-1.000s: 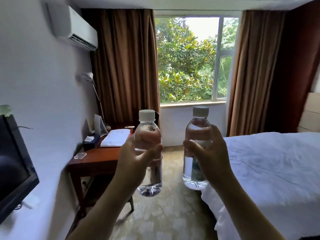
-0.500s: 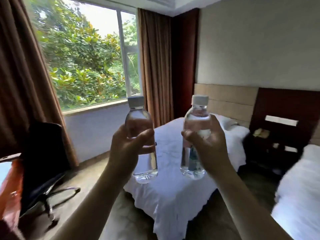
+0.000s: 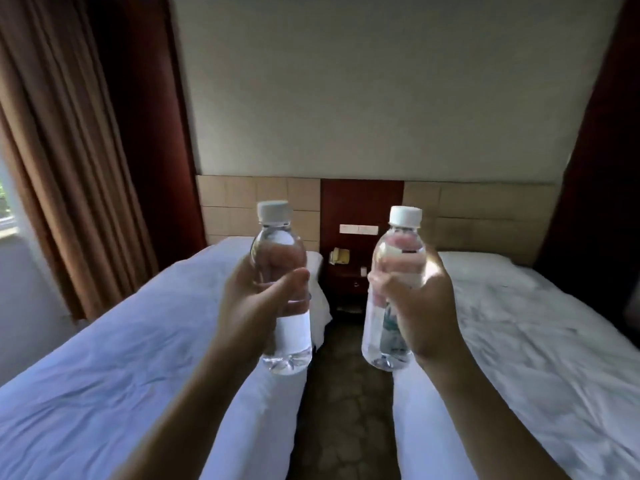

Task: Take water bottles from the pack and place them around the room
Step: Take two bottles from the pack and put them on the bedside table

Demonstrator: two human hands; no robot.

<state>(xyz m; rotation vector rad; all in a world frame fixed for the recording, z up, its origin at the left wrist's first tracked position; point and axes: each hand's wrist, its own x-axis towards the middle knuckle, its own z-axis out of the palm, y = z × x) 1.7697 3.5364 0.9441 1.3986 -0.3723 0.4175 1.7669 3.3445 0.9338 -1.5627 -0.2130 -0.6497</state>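
I hold two clear water bottles with white caps upright at chest height, side by side and apart. My left hand [image 3: 256, 306] grips the left bottle [image 3: 289, 341] round its middle, thumb across the front. My right hand [image 3: 420, 310] grips the right bottle [image 3: 381, 337], which shows a blue-green label, fingers wrapped round its upper half. Both bottles hang in the air over the gap between two beds. The pack is out of view.
Two beds with white sheets flank a narrow carpeted aisle [image 3: 346, 403]: the left bed [image 3: 138, 358] and the right bed [image 3: 536, 341]. At the aisle's far end stands a dark wooden nightstand [image 3: 349, 285] with a telephone [image 3: 339, 256]. Brown curtains [image 3: 69, 168] hang at the left.
My view has swung right, from the desk and window to the two beds and nightstand. Both hands keep the same grip on the bottles, held upright in front of me.
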